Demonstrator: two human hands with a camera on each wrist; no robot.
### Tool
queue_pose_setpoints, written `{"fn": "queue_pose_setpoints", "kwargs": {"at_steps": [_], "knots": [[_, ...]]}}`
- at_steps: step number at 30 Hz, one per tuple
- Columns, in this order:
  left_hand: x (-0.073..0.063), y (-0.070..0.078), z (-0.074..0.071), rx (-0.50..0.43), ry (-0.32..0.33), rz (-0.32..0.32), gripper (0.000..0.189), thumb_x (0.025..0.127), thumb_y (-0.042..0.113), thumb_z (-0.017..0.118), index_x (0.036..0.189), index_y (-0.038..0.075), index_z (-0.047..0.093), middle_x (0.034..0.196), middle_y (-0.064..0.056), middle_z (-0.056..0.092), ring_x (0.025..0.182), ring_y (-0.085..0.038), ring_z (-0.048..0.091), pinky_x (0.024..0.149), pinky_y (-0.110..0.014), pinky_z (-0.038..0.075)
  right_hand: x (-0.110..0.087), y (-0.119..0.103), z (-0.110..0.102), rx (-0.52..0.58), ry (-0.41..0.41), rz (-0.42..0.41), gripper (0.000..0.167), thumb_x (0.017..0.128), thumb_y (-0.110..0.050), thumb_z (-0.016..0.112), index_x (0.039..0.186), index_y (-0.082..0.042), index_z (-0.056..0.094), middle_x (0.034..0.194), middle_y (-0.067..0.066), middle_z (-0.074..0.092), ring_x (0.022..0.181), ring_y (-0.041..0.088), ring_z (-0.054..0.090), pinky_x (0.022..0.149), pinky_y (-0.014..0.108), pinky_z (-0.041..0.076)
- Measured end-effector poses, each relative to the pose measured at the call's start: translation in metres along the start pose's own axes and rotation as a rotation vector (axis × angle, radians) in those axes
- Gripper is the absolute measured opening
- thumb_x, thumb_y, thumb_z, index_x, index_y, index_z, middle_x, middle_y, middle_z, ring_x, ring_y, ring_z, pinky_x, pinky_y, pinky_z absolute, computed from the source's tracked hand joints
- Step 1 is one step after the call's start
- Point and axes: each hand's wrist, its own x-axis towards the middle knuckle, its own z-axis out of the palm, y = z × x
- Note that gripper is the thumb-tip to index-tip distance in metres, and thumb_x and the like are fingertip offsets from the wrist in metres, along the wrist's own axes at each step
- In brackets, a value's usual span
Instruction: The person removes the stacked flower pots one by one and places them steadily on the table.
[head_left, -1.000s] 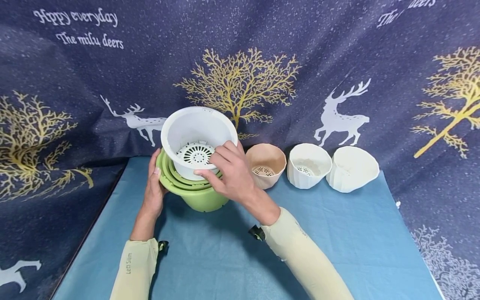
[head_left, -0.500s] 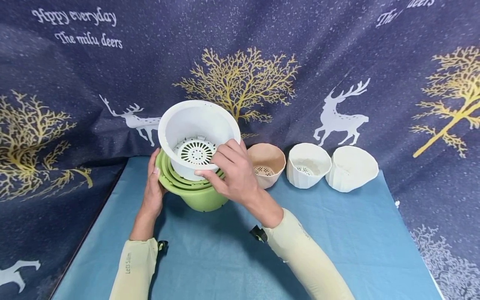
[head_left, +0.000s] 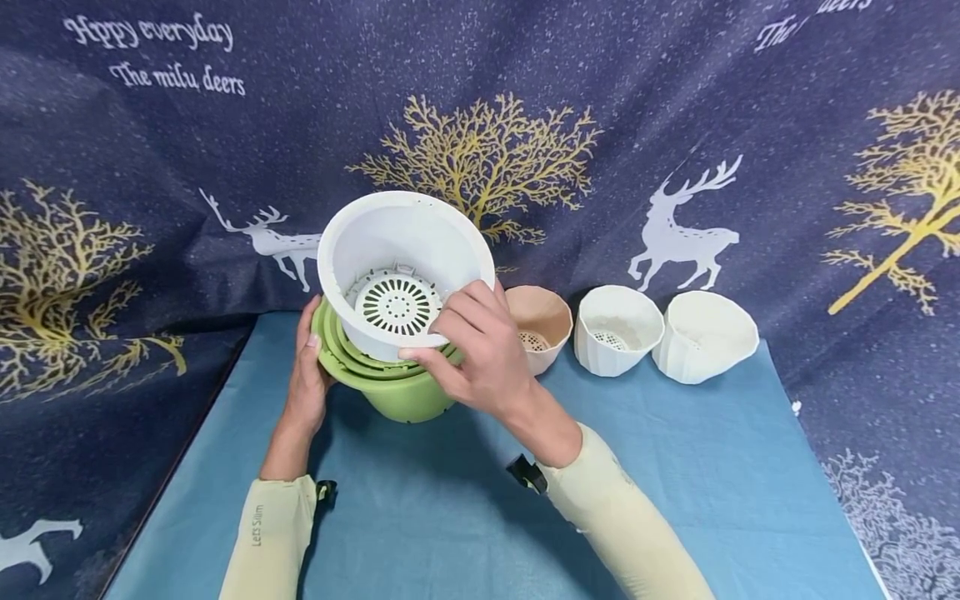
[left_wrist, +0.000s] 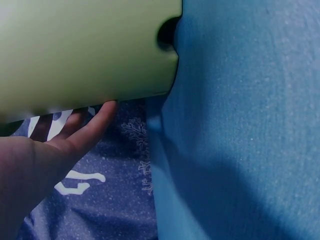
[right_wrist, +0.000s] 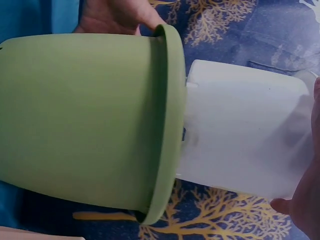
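Observation:
A white plastic flower pot (head_left: 412,246) with a slotted drainage bottom stands mostly above a green flower pot (head_left: 408,402). Several green rims sit one inside another at the green pot's mouth. My right hand (head_left: 486,354) pinches the near right rim of the white pot, thumb outside and fingers curled over the edge. My left hand (head_left: 306,379) holds the green pot's left side, thumb at its rim. In the right wrist view the white pot (right_wrist: 245,130) projects from the green rim, its lower end right at the opening. The left wrist view has left fingers (left_wrist: 92,130) against the green wall.
To the right stand a pinkish-tan faceted pot (head_left: 551,312), partly behind my right hand, and two white faceted pots (head_left: 618,325), (head_left: 705,333). They line the back of a blue cloth-covered table (head_left: 637,467). A dark blue printed curtain (head_left: 525,50) hangs directly behind.
My right hand has drawn the white pot upward and slightly right, farther out of the green pot. The left hand and the green pot have stayed in place.

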Motion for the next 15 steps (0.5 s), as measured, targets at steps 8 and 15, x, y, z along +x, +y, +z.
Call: {"fn": "queue_pose_setpoints", "kwargs": {"at_steps": [8, 15], "knots": [[0.0, -0.001, 0.0, 0.0, 0.004, -0.01, 0.056, 0.116, 0.043, 0.027, 0.171, 0.031, 0.019, 0.168, -0.008, 0.033, 0.125, -0.012, 0.059, 0.086, -0.021, 0.057, -0.001, -0.009, -0.016, 0.008, 0.029, -0.021, 0.049, 0.103, -0.052, 0.065, 0.077, -0.012, 0.06, 0.077, 0.0, 0.058, 0.081, 0.024, 0.052, 0.076, 0.044, 0.04], [0.0, 0.0, 0.0, -0.022, 0.011, -0.006, 0.057, 0.116, 0.041, 0.028, 0.171, 0.029, 0.019, 0.165, -0.008, 0.038, 0.12, -0.011, 0.062, 0.085, -0.022, 0.057, -0.002, -0.015, -0.029, 0.021, 0.077, -0.054, 0.045, 0.102, -0.046, 0.07, 0.076, -0.011, 0.061, 0.074, 0.0, 0.058, 0.077, 0.024, 0.052, 0.079, 0.045, 0.039]]}}
